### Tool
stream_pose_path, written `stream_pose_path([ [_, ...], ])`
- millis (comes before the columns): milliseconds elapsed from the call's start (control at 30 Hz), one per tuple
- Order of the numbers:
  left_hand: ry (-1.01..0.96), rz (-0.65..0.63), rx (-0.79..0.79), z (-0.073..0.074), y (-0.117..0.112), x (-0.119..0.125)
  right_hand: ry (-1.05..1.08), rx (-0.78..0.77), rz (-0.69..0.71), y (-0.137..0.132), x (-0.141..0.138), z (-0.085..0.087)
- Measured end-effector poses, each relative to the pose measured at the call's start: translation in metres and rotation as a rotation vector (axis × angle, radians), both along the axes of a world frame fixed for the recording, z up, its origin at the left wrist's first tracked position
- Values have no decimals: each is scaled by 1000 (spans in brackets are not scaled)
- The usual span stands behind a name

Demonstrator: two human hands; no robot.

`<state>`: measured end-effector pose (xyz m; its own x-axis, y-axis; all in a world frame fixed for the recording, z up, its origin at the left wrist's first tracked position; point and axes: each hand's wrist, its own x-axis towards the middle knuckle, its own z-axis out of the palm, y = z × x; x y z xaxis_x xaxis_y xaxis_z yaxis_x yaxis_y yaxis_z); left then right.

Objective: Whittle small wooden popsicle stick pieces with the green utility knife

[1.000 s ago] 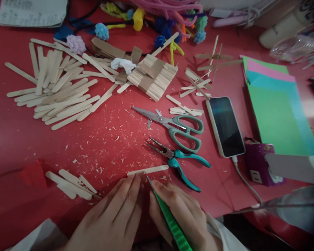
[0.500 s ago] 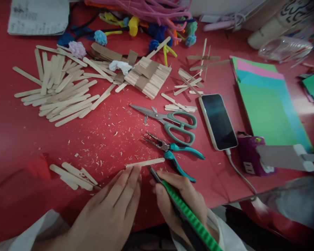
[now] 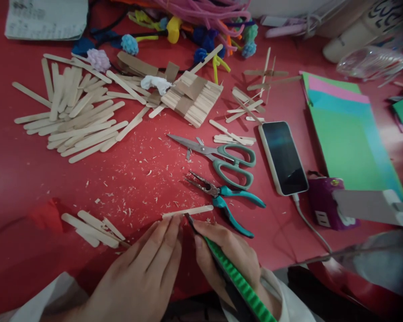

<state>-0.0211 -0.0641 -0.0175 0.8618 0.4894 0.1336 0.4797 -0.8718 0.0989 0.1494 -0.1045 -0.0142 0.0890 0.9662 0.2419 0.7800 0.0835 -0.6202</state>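
A thin wooden craft stick (image 3: 192, 210) lies on the red table near the front edge. My left hand (image 3: 144, 273) lies flat with its fingers stretched out, the fingertips pressing on the stick's left end. My right hand (image 3: 230, 259) is closed round a green and black utility knife (image 3: 233, 277). The knife's blade tip touches the stick just right of my left fingertips. Wood shavings (image 3: 137, 179) are scattered over the table around the stick.
Teal pliers (image 3: 226, 201) and green-handled scissors (image 3: 221, 158) lie just beyond the stick. A phone (image 3: 284, 156) on a cable lies to the right, next to coloured paper sheets (image 3: 345, 129). A pile of sticks (image 3: 77, 112) lies at far left, cut pieces (image 3: 92, 228) at near left.
The knife blade has come back against the stick after lifting slightly. My left hand has stayed pressed on the stick. The camera view has shifted a little.
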Motion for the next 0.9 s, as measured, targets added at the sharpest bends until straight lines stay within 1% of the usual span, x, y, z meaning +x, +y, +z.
stream_pose_path([
  [200,-42,1,0,2,3,1,-80,77,44,1,-2,2],
  [333,-45,7,-18,3,4,1,-122,95,170,2,-3,4],
  [400,-43,14,-16,3,3,2,-140,111,187,2,-4,3],
  [567,-50,14,-6,3,3,3,-76,154,120,1,-4,-5],
  [733,-16,-14,-18,3,2,1,-65,71,-31,-2,-1,-2],
  [800,-7,-18,-25,2,2,1,-70,60,-55,-2,-1,-1],
  [900,-15,-15,-13,1,2,0,-64,52,-52,-3,-2,-2],
])
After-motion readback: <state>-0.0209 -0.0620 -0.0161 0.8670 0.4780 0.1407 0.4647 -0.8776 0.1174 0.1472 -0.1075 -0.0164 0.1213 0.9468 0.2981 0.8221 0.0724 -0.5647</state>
